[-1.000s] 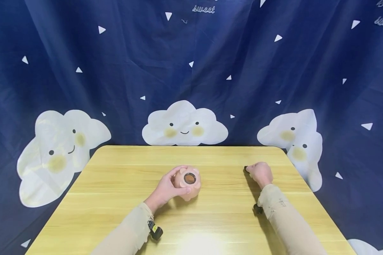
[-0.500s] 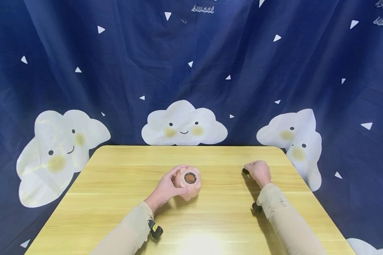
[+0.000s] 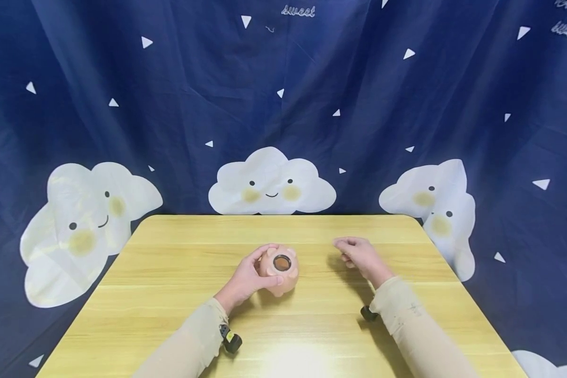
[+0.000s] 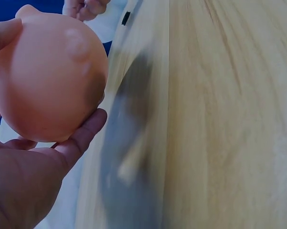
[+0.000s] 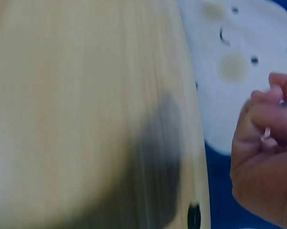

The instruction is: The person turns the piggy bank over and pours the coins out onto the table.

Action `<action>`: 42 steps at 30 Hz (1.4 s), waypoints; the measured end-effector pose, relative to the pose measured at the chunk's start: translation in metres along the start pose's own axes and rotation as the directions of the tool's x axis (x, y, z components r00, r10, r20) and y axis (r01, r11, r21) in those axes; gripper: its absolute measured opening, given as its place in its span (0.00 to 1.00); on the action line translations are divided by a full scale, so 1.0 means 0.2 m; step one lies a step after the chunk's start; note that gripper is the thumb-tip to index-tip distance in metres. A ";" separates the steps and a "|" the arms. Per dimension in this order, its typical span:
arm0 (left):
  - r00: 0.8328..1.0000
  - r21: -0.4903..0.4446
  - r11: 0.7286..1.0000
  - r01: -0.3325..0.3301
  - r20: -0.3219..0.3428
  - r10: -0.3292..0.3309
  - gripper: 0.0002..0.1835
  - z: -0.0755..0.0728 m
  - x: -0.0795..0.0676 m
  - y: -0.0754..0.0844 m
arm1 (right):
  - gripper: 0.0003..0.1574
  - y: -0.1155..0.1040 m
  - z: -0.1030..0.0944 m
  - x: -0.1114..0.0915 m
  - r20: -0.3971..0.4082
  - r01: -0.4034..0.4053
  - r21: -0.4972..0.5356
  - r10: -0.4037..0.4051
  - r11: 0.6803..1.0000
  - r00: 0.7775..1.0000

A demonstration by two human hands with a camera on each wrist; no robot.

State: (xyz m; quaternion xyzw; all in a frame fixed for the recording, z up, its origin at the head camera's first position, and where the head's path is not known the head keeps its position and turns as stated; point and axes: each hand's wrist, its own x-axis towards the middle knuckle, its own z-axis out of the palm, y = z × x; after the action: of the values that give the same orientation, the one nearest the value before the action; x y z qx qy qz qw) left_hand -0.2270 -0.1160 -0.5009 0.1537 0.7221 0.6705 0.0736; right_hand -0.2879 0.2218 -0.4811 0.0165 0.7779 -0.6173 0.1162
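My left hand [image 3: 245, 281] grips a round pink piggy bank [image 3: 290, 283], thumb on one side and fingers on the other. Its underside, with stubby feet and a dark-rimmed round hole, faces up in the head view. In the left wrist view its smooth side [image 4: 50, 76] fills the upper left. To the right my right hand [image 3: 361, 258] hovers over the table with loosely curled fingers; nothing shows between them. A small black piece, like a stopper [image 4: 126, 18], lies on the table near that hand. The right wrist view shows this stopper [image 5: 194, 216] too; from the head view it is hidden.
The pale wooden table [image 3: 193, 231] has rounded far corners. Behind it hangs a dark blue curtain [image 3: 184, 105] with white clouds and triangles. Small black cameras sit at the wrists, the left camera [image 3: 231, 341] and the right camera [image 3: 368, 313].
My right hand has let go of the small black stopper and moved left towards the piggy bank. The left hand and the piggy bank have stayed in place.
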 end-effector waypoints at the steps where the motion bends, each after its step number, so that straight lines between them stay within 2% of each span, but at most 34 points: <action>1: 1.000 -0.005 1.000 -0.004 0.005 0.004 0.47 0.00 0.00 0.00 | 0.34 -0.01 0.03 -0.01 0.024 0.002 0.009 -0.002 1.000 1.000; 5: 1.000 -0.028 1.000 -0.014 0.017 0.014 0.46 0.01 0.00 0.00 | 0.38 -0.03 0.15 -0.05 0.165 0.022 0.048 -0.030 0.999 0.986; 10: 1.000 -0.048 0.999 -0.012 0.015 0.012 0.46 0.01 0.00 0.02 | 0.44 -0.04 0.27 -0.10 0.333 0.050 0.085 -0.076 0.995 0.940; 17: 1.000 -0.077 0.997 -0.019 0.016 0.021 0.45 0.02 0.01 0.00 | 0.48 -0.05 0.37 -0.13 0.423 -0.002 0.146 -0.061 0.989 0.904; 21: 1.000 -0.050 0.999 -0.012 0.027 0.014 0.47 0.03 0.00 0.00 | 0.49 -0.05 0.41 -0.14 0.480 -0.042 0.196 -0.058 0.980 0.875; 24: 0.999 -0.032 0.999 0.007 0.036 -0.006 0.49 0.04 0.00 0.00 | 0.49 -0.05 0.42 -0.15 0.493 -0.047 0.224 -0.071 0.974 0.867; 28: 0.998 -0.014 0.999 0.042 0.039 -0.042 0.53 0.04 -0.01 0.01 | 0.49 -0.05 0.43 -0.15 0.471 -0.024 0.239 -0.095 0.971 0.877; 32: 0.996 0.058 0.998 0.037 0.074 -0.042 0.54 0.04 -0.02 0.01 | 0.48 -0.04 0.45 -0.15 0.424 0.007 0.230 -0.107 0.973 0.899; 35: 0.995 0.118 0.993 0.024 0.093 -0.035 0.52 0.04 -0.03 0.00 | 0.49 -0.03 0.46 -0.15 0.393 0.031 0.217 -0.117 0.976 0.912; 38: 0.995 0.137 0.990 0.042 0.085 -0.054 0.48 0.02 -0.03 0.01 | 0.50 -0.03 0.47 -0.15 0.369 0.052 0.207 -0.127 0.977 0.921; 42: 0.991 0.012 0.995 0.102 0.085 -0.103 0.38 0.01 -0.02 0.01 | 0.50 -0.04 0.48 -0.14 0.343 0.037 0.221 -0.113 0.975 0.933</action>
State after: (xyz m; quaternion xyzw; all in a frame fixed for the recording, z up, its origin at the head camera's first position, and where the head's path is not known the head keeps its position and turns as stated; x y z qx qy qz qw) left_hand -0.2215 -0.1153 -0.5005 0.1452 0.7278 0.6559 0.1381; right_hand -0.2462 0.1313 -0.4882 -0.1120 0.6744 -0.6933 0.2278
